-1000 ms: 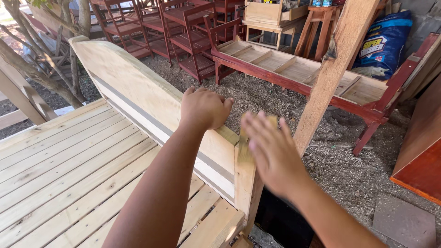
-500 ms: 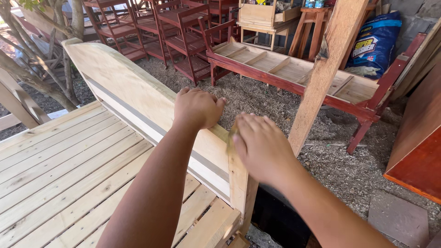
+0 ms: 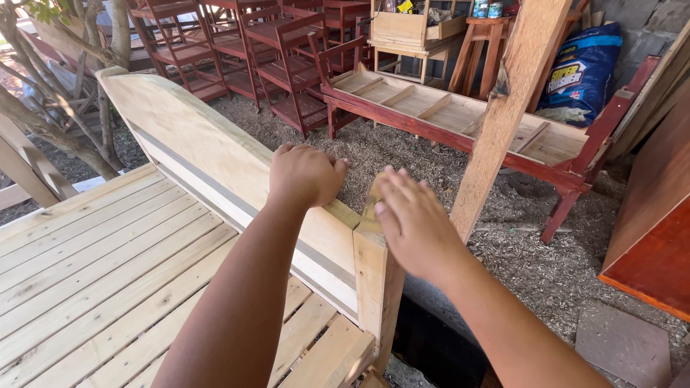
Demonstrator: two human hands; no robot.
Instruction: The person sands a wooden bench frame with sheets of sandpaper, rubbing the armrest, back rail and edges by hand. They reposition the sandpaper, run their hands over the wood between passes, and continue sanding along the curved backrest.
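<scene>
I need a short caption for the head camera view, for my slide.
Left hand grips the curved headboard; right hand rests flat on its corner post.

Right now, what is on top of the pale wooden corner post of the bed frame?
The right hand lies flat on the pale wooden corner post, covering its top. The left hand grips the curved pale headboard beside it.

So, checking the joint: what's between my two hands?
In the head view, the corner post's top end separates left hand and right hand.

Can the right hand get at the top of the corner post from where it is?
Probably yes: the right hand lies flat against the corner post, fingertips at its top, and nothing stands between them.
</scene>
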